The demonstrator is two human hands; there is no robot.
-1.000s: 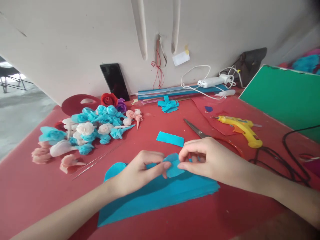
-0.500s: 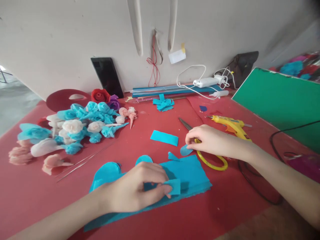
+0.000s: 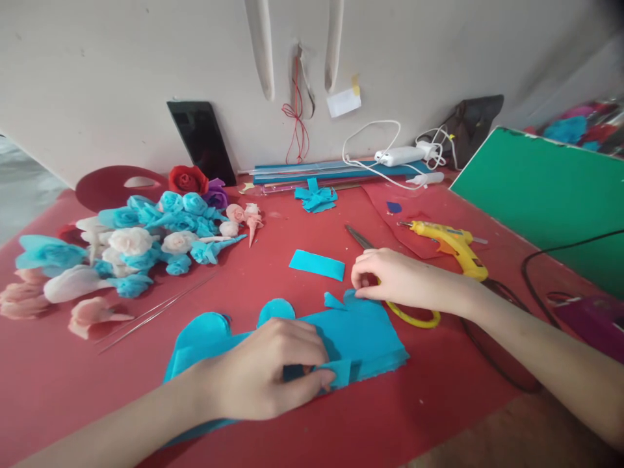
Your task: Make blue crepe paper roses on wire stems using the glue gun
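Two bare hands are held over the red table [image 3: 370, 429], both with the fingers drawn in. By the left hand [image 3: 270, 370], a small blue piece [image 3: 341, 373] is pinched between the thumb and the bent index finger, with no gap seen at the tips; its square end is left sticking out to the right. This piece is held above the near edge of a layered blue sheet [image 3: 370, 338], which is partly covered by the left hand.

By the right hand [image 3: 397, 276], the thumb and index fingertips are brought close together at a blue rounded piece [image 3: 349, 298], at the far edge of the sheet. Whether that piece is gripped or only touched cannot be told. The scissors [image 3: 433, 321] are partly hidden beneath the right hand, the blades pointed away and the yellow handle showing on the near side.

Another rounded blue shape [image 3: 275, 311] is seen just beyond the left knuckles, and a blue strip [image 3: 316, 264] is laid flat on the table, apart from both hands. A yellow glue gun [image 3: 451, 244] is placed beyond the right hand. On the left, blue, white and pink flowers [image 3: 131, 240] are heaped, with thin metal rods [image 3: 151, 317] laid in front of them.
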